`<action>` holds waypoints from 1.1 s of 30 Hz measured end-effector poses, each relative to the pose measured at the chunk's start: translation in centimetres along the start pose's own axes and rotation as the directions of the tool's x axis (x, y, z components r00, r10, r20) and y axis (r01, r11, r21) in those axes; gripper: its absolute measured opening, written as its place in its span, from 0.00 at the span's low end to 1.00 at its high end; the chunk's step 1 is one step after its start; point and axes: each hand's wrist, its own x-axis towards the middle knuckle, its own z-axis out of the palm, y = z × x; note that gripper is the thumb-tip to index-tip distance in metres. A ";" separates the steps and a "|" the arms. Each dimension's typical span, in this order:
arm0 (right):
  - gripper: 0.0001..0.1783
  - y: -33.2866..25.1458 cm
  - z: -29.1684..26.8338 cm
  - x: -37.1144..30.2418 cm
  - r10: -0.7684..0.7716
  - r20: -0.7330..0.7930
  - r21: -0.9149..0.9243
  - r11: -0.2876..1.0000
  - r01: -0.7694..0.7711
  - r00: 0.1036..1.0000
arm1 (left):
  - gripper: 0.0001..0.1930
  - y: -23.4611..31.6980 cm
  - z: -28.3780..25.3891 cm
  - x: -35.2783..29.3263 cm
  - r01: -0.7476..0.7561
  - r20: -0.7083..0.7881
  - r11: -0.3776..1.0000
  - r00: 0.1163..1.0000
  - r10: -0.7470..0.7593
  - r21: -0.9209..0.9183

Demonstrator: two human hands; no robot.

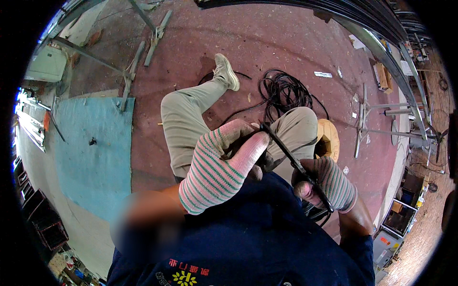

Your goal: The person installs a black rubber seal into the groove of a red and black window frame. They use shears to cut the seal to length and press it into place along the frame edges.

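Note:
My left hand (222, 167), in a pink knitted glove with green stripes, is closed, with thumb and fingers pinching the upper end of a long narrow black strip (283, 148). The strip slants down to the right across my lap. My right hand (331, 183), in a similar striped glove with darkened fingers, is wrapped round its lower part. The strip's far tip sticks out below the right hand. Dark material between the hands is partly hidden by the fingers. Beyond my knees a tangled coil of black cord (288, 93) lies on the floor, with loose ends trailing from it.
Beside my right knee stands a tan hollow thing (329, 136) with a dark inside. A blue-green sheet (95, 157) covers floor at left. Metal stands rise at far left (129, 76) and right (362, 119). Long dark bars (305, 4) cross the far edge. A cardboard box (383, 78) sits at right.

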 end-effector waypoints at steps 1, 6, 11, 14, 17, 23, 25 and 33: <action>0.37 0.0 0.0 0.0 -0.012 -0.004 0.007 1.000 0.012 1.000 | 0.05 0.0 0.0 0.0 -0.002 -0.004 1.000 1.000 0.002 0.001; 0.36 0.7 0.1 0.2 -0.033 -0.003 -0.001 0.999 0.033 0.999 | 0.06 -0.4 0.0 0.1 -0.087 -0.009 0.995 0.996 0.088 0.057; 0.30 -0.3 0.3 0.3 0.036 -0.010 0.032 0.999 -0.036 0.999 | 0.06 -0.2 -0.3 0.0 -0.025 0.006 0.998 1.000 0.024 0.065; 0.26 0.5 0.4 0.2 0.017 -0.031 -0.032 0.999 -0.018 0.999 | 0.06 -0.2 -0.3 0.0 -0.002 0.009 0.998 1.000 0.002 0.067; 0.25 2.2 1.2 0.2 -0.053 -0.076 -0.107 0.993 0.044 0.996 | 0.07 -0.4 -0.4 -0.1 0.007 0.019 0.998 1.000 -0.008 0.061; 0.40 2.8 2.5 0.9 -0.044 -0.217 0.223 0.970 0.094 0.975 | 0.07 -1.1 -0.5 0.5 -0.069 0.003 0.996 0.998 0.069 0.060; 0.45 2.2 2.5 1.1 -0.035 -0.251 0.267 0.958 0.104 0.967 | 0.07 -0.8 -0.3 0.5 -0.076 -0.002 0.997 0.997 0.076 0.030; 0.43 1.0 0.9 0.8 -0.102 -0.217 0.172 0.975 0.141 0.971 | 0.06 0.4 0.2 0.1 -0.129 0.023 0.990 0.992 0.128 0.059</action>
